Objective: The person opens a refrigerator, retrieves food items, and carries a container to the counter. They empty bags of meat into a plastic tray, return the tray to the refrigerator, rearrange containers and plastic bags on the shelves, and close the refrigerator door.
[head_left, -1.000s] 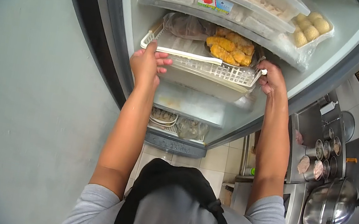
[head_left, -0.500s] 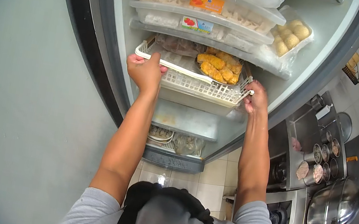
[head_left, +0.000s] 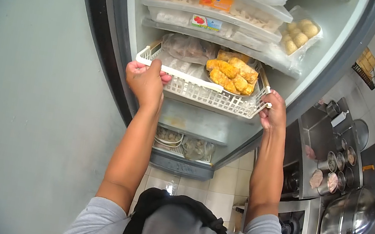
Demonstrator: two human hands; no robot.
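A white plastic basket (head_left: 229, 102) juts out of the open fridge at mid height. My left hand (head_left: 146, 80) is closed on the basket's left front corner, thumb over the rim. At the right front corner my right hand (head_left: 274, 109) grips the rim, fingers curled round it. Inside the basket, a plate of yellow-orange food pieces (head_left: 234, 75) lies toward the right, and a bag of brownish food (head_left: 188, 48) lies at the back left. The back of the basket is hidden under the shelf above.
Stacked lidded containers (head_left: 214, 18) and a tray of round balls (head_left: 301, 36) fill the shelf above. Below is a lower compartment with bags (head_left: 197, 148). The fridge door (head_left: 38, 92) stands at left; a counter with metal cups (head_left: 331, 178) and a large pot (head_left: 349, 218) are at right.
The basket has come out farther toward me with both hands on it, showing more of the yellow-orange food. My left fingers, looser at first, have closed on the rim. The view has shifted.
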